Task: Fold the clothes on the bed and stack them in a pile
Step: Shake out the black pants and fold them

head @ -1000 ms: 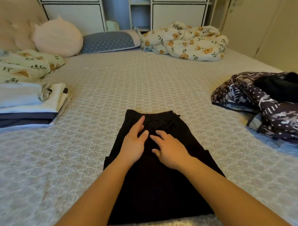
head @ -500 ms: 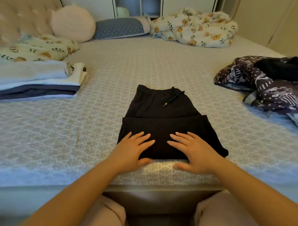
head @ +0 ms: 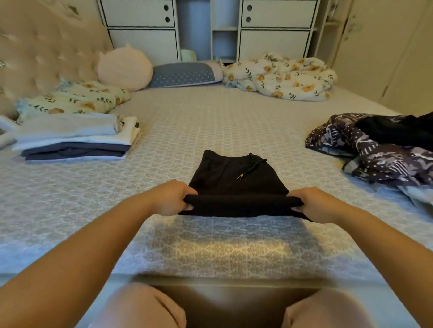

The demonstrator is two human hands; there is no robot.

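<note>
Black drawstring shorts point(head: 233, 178) lie partly folded in the middle of the bed point(head: 209, 120). My left hand point(head: 168, 197) grips the left end of their near folded edge, and my right hand point(head: 315, 202) grips the right end. That edge is lifted slightly off the bedspread. A pile of folded clothes point(head: 72, 139) sits at the left, white and pale pieces over dark ones. At the right lies a heap of unfolded clothes point(head: 381, 148), patterned purple fabric with a black garment on top.
A floral pillow point(head: 73, 100), a round pink cushion point(head: 125, 67) and a blue pillow point(head: 183, 74) line the bed's far side, beside a crumpled floral blanket point(head: 281, 78). White drawers point(head: 205, 24) stand behind. My knees point(head: 142, 311) are at the bed's near edge.
My hands went from resting flat on the shorts to gripping both ends of the near folded edge and lifting it. The view pulled back from the bed.
</note>
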